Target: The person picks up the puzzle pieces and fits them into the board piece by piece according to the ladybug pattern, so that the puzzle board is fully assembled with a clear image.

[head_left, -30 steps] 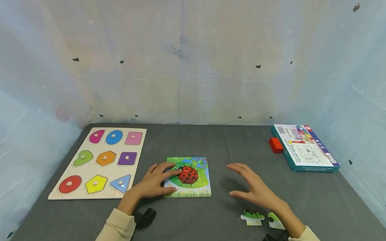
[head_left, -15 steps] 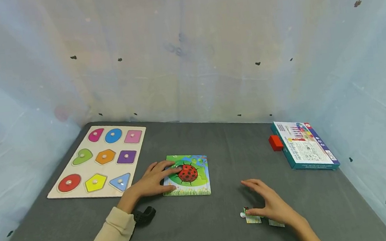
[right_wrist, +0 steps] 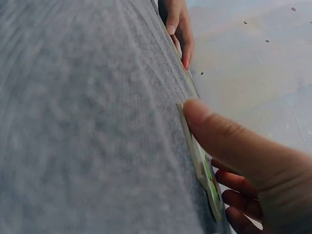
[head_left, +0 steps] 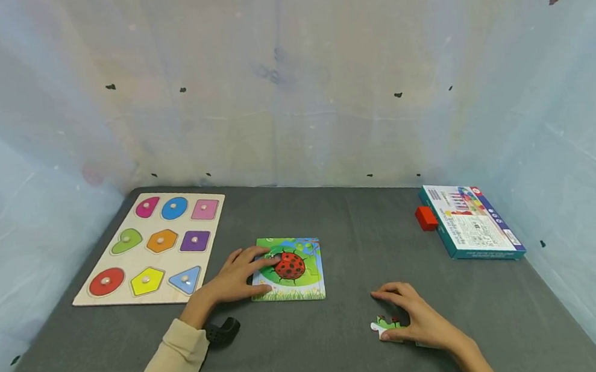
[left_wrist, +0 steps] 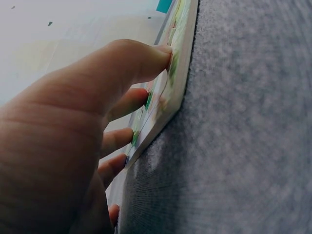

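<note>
My left hand (head_left: 234, 279) rests on the left part of a square ladybug jigsaw puzzle (head_left: 305, 279). Its fingertips and thumb touch the picture, as the left wrist view also shows. Farther right, my right hand (head_left: 418, 319) holds a green and white puzzle piece (head_left: 381, 327). The thumb is against the piece's near edge while the other fingers curve beyond its far side. In the right wrist view the same puzzle piece (right_wrist: 197, 158) is seen edge-on, low by the grey cloth. A second piece lies mostly hidden under this hand.
A wooden shape board (head_left: 170, 263) with knobbed, coloured shapes lies at left. Toward the back right lies a teal-edged box (head_left: 473, 222), with a red block (head_left: 426, 218) beside it. Pale plastic sheeting (head_left: 288, 90) hangs behind the grey table (head_left: 305, 355).
My right hand has drawn back toward me and down onto the puzzle piece, which has shifted slightly. My left hand stays on the puzzle.
</note>
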Tool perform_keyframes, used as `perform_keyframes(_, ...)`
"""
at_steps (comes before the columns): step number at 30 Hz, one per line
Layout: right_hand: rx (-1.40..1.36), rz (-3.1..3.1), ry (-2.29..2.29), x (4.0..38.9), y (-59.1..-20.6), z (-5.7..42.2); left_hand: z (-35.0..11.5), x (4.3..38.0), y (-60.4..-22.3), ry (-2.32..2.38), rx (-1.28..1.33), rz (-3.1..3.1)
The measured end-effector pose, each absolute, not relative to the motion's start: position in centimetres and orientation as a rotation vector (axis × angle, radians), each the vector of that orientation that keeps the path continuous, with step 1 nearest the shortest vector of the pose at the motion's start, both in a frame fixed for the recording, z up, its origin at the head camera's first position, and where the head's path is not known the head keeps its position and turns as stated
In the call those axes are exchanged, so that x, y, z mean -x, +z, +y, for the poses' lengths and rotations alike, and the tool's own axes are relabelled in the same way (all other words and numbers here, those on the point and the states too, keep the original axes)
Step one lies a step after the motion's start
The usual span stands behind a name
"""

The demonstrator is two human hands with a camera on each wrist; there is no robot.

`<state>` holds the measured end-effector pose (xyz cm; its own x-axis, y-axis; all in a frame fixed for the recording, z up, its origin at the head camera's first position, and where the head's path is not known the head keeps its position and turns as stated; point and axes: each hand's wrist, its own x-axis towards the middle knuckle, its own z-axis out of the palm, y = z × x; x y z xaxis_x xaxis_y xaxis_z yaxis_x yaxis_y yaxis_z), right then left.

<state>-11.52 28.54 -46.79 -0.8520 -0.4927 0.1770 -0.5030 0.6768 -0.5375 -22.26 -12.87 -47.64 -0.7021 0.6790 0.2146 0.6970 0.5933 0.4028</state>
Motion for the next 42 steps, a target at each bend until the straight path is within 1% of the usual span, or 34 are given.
perform_keyframes(14,-0.861,-2.765,0.895,11.94,-47.46,28.52,-12.82,22.24,-47.61,-0.736,1.197,-2.761)
perform_keyframes(25,-0.817,-2.823,0.801,11.49,-47.02,29.11,-12.85,22.13,-47.56,-0.738,1.199,-2.773)
perform_keyframes(36,-0.907,-2.718,0.803,11.65,-47.14,29.01,-12.80,21.98,-47.15,-0.738,1.194,-2.764)
perform_keyframes(42,-0.988,-2.661,0.924,12.47,-46.83,28.43,-12.82,22.13,-47.43,-0.728,1.187,-2.784)
